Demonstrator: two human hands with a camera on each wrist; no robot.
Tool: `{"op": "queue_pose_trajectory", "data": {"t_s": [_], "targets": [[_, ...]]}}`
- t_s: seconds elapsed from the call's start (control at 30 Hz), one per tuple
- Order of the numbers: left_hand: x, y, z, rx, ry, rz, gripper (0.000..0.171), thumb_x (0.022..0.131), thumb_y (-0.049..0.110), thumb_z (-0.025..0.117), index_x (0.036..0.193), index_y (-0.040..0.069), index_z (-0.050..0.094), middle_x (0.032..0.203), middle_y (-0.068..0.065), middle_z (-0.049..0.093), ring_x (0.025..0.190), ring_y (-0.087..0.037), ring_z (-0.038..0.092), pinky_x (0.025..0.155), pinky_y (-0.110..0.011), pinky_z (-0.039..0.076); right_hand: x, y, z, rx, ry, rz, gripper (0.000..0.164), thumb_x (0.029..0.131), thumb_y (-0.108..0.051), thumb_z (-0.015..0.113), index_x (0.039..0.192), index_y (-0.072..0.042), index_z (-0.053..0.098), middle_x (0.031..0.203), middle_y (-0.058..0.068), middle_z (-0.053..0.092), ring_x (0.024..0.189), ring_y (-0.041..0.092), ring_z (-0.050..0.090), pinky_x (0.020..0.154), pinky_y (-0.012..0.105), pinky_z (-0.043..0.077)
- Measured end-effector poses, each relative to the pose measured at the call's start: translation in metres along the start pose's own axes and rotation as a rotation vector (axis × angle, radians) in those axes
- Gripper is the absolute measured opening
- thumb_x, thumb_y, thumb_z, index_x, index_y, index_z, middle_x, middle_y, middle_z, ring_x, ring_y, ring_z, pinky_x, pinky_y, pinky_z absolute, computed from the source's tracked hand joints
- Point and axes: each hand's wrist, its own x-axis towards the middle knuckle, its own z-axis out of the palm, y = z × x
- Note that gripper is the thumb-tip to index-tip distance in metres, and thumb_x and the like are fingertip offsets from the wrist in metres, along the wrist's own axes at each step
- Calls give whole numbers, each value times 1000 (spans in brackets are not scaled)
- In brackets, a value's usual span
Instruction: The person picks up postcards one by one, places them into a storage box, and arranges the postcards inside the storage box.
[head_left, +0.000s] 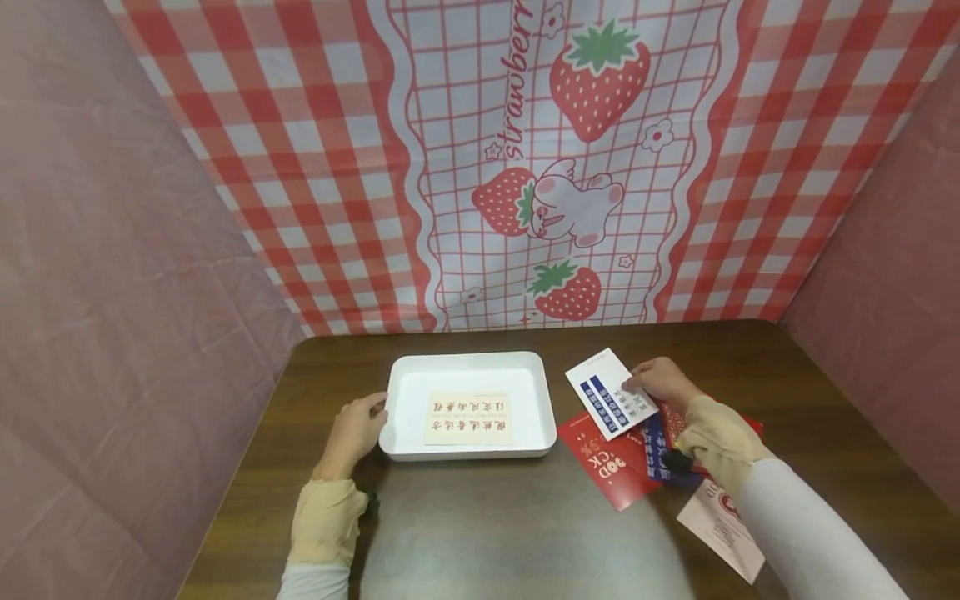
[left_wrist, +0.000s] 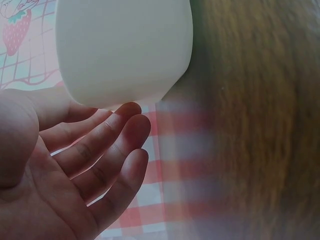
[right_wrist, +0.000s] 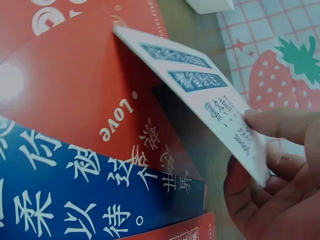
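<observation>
My right hand [head_left: 663, 382] pinches a white card [head_left: 609, 392] with blue bands and printed characters, thumb on its face and fingers behind. In the right wrist view the card [right_wrist: 192, 85] stands tilted over a red card [right_wrist: 90, 85] and a blue card [right_wrist: 55, 185]. On the left, my left hand [head_left: 356, 429] is at the left end of a white tray [head_left: 465, 364]; in the left wrist view its loosely bent fingers [left_wrist: 132, 132] are right at the tray's outer wall [left_wrist: 125, 55]. A cream card [head_left: 470, 418] with red characters lies inside the tray.
Below the right hand, a red card [head_left: 609, 462], a blue card [head_left: 656, 446] and other red ones overlap on the brown table [head_left: 525, 533]. A pale pink card [head_left: 722, 529] lies nearer, beside the right forearm. Behind the table hangs a strawberry-print cloth [head_left: 345, 167].
</observation>
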Motion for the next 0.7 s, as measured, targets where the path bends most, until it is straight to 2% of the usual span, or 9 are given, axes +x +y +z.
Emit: {"op": "queue_pose_trajectory", "data": {"t_s": [0.1, 0.2, 0.33, 0.53, 0.7], "targets": [[0, 1, -1, 4, 3, 8, 35, 91, 9, 58, 124, -1, 64, 103, -17, 72, 95, -34, 67, 85, -50, 51, 0, 0, -3, 104, 10, 25, 40, 83, -9, 65, 110, 19, 61, 75, 4, 67, 66, 7, 58, 61, 23, 49], [0, 1, -3, 9, -3, 0, 35, 91, 9, 58, 124, -1, 64, 104, -17, 72, 97, -35, 67, 87, -51, 51, 0, 0, -5, 203, -13, 44, 38, 85, -8, 61, 113, 18, 58, 72, -4, 63, 65, 5, 58, 60, 23, 51], [-3, 0, -2, 10, -6, -1, 35, 91, 9, 57, 125, -1, 64, 104, -18, 72, 99, -36, 67, 88, -52, 50, -3, 1, -7, 264, -33, 53, 40, 90, -12, 59, 118, 16, 56, 73, -5, 65, 66, 5, 62, 62, 24, 54], [-2, 0, -1, 11, 4, 19, 35, 91, 9, 58, 124, -2, 64, 104, -19, 72, 98, -37, 67, 87, -53, 50, -7, -7, -11, 269, 9, 27, 45, 93, -19, 60, 122, 15, 57, 76, -6, 66, 68, 4, 62, 64, 23, 55], [-2, 0, 0, 11, 1, 9, 36, 91, 9, 58, 125, -2, 64, 106, -19, 72, 100, -37, 67, 88, -53, 50, -8, -11, -15, 340, -41, 39, 48, 93, -14, 56, 128, 18, 49, 75, -7, 65, 67, 4, 63, 66, 25, 56]]}}
